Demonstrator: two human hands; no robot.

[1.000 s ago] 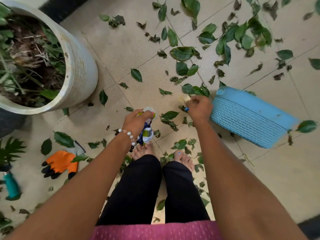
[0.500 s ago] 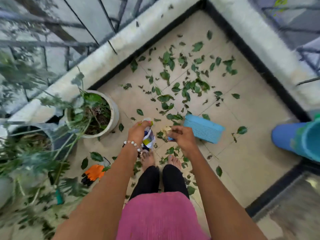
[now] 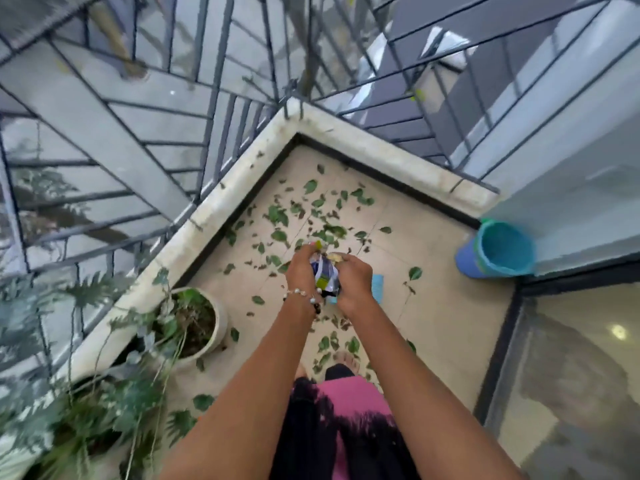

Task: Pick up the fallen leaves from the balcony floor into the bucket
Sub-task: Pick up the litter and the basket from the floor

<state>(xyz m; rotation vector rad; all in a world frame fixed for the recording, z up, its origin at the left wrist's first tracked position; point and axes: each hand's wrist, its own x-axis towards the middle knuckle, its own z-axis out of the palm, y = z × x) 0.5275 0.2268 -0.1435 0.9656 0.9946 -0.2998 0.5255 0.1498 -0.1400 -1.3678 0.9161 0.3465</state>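
Note:
Green fallen leaves (image 3: 277,213) lie scattered over the beige tiled balcony floor (image 3: 440,313), thickest toward the far corner. My left hand (image 3: 300,270) and my right hand (image 3: 354,281) are raised together above the floor. Both grip a crumpled blue, white and yellow wrapper (image 3: 325,272) between them; the right hand also holds a small pale scrap at its fingertips. A blue-green bucket (image 3: 498,250) lies tipped at the right wall, its mouth toward me, well to the right of my hands.
A light blue woven basket (image 3: 376,288) lies on the floor, mostly hidden behind my right hand. A white plant pot (image 3: 216,318) stands at the left with more potted plants (image 3: 86,427) nearer. A low white ledge (image 3: 381,150) with metal railing bounds the balcony; glass doors stand at right.
I have stood up from a crouch, so the floor looks much farther. My hands rose and came together on the wrapper. The bucket at the right came into view.

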